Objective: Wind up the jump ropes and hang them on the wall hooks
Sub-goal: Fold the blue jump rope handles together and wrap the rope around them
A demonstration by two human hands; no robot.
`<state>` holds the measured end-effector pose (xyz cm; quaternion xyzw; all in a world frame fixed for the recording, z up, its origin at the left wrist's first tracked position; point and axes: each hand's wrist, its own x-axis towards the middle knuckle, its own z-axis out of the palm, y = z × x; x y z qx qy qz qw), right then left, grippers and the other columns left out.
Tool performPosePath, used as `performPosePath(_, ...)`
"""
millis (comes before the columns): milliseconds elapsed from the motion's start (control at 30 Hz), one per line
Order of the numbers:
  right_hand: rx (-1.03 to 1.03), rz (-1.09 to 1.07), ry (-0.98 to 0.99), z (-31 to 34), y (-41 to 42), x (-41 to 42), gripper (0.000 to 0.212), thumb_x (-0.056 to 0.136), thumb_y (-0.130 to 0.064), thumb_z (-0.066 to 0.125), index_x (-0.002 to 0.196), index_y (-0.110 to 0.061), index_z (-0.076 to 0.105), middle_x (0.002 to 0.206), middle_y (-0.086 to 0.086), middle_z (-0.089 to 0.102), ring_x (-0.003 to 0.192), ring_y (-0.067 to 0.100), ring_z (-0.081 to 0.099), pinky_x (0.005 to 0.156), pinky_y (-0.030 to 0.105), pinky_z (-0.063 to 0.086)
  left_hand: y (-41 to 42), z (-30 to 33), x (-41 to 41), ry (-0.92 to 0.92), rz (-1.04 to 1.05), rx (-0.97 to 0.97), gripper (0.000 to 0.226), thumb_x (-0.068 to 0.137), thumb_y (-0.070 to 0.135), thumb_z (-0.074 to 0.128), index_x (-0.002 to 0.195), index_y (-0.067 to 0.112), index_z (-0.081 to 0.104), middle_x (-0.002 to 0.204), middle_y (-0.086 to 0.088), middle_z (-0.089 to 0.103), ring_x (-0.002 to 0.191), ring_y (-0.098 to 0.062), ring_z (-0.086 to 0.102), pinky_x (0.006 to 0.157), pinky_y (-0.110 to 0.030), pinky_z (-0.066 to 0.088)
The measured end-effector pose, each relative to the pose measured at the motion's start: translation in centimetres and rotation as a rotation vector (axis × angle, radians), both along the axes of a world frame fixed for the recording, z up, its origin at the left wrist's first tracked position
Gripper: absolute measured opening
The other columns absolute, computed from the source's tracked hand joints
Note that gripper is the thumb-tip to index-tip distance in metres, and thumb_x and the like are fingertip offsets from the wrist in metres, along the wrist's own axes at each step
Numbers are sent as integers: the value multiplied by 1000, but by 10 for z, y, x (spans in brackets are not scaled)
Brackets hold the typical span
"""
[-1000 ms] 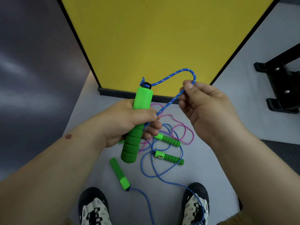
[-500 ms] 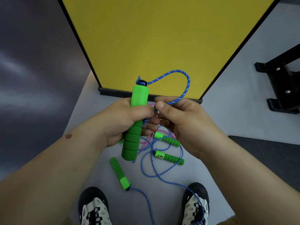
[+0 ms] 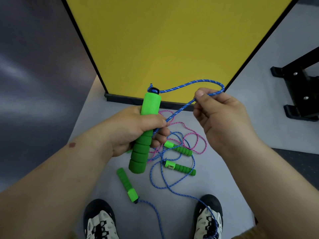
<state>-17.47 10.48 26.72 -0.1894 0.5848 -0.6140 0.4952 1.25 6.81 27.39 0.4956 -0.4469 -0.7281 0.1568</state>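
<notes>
Head view: the left hand (image 3: 131,130) is gripping a green handle (image 3: 144,133) upright, fingers curled round it; the right hand (image 3: 222,118) is pinching the blue rope (image 3: 188,83) looping from the handle's top; more handles and a pink rope (image 3: 195,135) are lying tangled on the grey floor (image 3: 224,178) before a yellow panel (image 3: 172,45); a black stand (image 3: 300,87) is sitting at right.
</notes>
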Motion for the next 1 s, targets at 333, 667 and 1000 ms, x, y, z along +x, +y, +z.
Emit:
performPosePath(333, 81, 322, -42, -9, 11, 25, 26, 96, -14, 65, 101, 11, 65, 67, 5, 62, 64, 12, 59, 64, 22, 53, 0, -1, -2, 1, 26, 11, 7, 95, 9, 62, 93, 4, 66, 76, -9, 73, 66, -17, 69, 59, -25, 58)
performPosePath(667, 64, 146, 28, -5, 5, 13, 16, 95, -19, 67, 91, -4, 69, 68, 5, 60, 64, 15, 56, 70, 29, 51, -1, 1, -1, 2, 12, 12, 7, 95, 9, 62, 95, 3, 65, 75, -9, 73, 65, -18, 69, 59, -26, 58)
performPosePath(1000, 76, 183, -44, -4, 5, 14, 13, 95, -17, 67, 95, -5, 68, 74, 6, 63, 66, 14, 59, 68, 26, 54, 0, 0, -1, -7, 25, 6, 5, 95, 7, 61, 91, 6, 64, 73, -10, 72, 64, -18, 69, 59, -27, 57)
